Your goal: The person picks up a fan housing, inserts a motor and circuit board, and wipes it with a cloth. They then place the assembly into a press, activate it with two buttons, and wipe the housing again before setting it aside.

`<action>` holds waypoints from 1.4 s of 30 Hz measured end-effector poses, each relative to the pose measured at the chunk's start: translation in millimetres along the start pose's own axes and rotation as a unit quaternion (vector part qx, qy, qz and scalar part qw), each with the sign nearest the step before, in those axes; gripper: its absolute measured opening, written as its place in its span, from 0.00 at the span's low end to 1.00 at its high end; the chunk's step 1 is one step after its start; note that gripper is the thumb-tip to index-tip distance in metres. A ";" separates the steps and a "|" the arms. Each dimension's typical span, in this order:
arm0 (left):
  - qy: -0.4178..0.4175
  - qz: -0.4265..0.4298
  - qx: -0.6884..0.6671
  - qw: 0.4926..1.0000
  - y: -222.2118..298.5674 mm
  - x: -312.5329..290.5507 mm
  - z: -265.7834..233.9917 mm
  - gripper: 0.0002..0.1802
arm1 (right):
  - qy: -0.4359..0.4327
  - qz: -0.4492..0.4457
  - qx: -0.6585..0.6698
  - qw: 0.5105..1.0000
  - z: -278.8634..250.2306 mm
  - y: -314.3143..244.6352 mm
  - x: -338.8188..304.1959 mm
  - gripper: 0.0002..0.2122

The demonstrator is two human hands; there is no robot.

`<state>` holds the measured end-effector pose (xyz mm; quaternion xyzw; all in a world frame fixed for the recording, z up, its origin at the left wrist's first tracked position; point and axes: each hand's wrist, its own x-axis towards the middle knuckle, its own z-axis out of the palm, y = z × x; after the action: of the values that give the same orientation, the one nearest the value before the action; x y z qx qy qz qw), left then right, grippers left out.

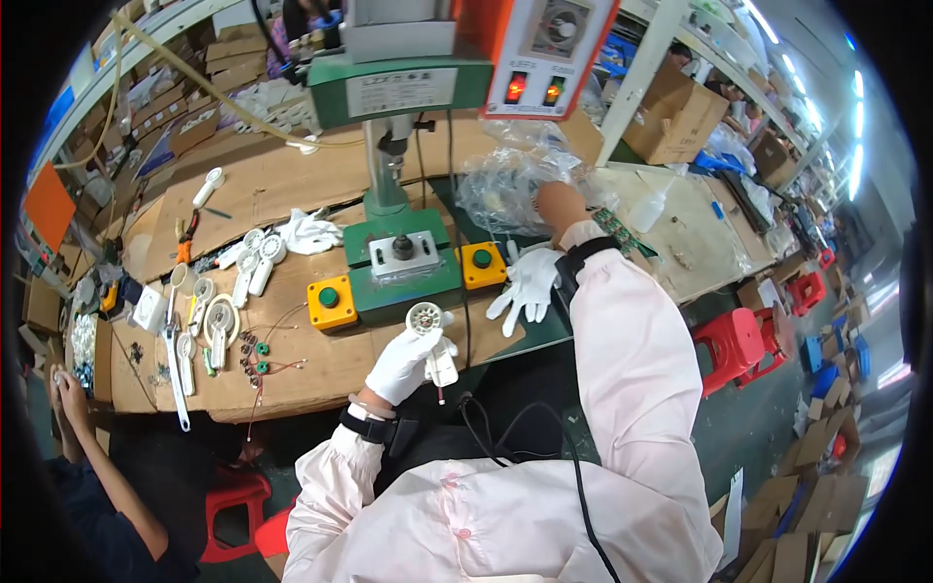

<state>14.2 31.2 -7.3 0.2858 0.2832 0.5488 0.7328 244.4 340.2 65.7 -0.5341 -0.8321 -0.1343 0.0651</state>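
My left hand (397, 369), in a white glove, is closed around a small white handheld fan body (425, 318) with a round hub at its top. Another white piece (442, 362) hangs below the hub, beside the glove's fingers. My right hand (561, 206), bare with a black band at the wrist, reaches into a clear plastic bag (501, 194). Its fingers are hidden by the hand itself and the crumpled plastic. Nearer to me than that hand lies an empty white glove (533, 289), next to a green circuit board strip (617, 231).
A green press (403, 267) stands ahead, flanked by yellow button boxes (332, 302) (483, 264). White fan parts (222, 325), small wired motors (260, 360) and orange-handled pliers (185, 243) lie to the left. Another person's hands (70, 398) show at the far left; a red stool (729, 345) stands right.
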 end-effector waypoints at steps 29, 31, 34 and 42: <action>0.013 -0.034 0.092 0.995 7.4 -1.6 11.1 0.26 | 0.066 0.035 0.069 0.995 18.7 3.9 5.9 0.09; 0.005 -0.034 0.101 0.994 6.0 -0.7 10.2 0.25 | 0.073 0.025 0.081 0.994 7.5 -0.4 0.5 0.10; 0.024 -0.019 0.097 0.995 5.2 1.5 17.1 0.25 | 0.109 0.039 0.071 0.991 -20.3 -4.6 -12.3 0.09; 0.056 -0.009 0.117 0.992 5.2 -4.7 16.9 0.24 | 0.069 -0.048 0.540 0.837 -98.5 -92.2 -142.1 0.04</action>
<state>22.0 26.0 8.4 0.3354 0.3888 0.5205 0.6822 217.1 151.2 109.8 -0.3630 -0.7904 0.2968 0.3942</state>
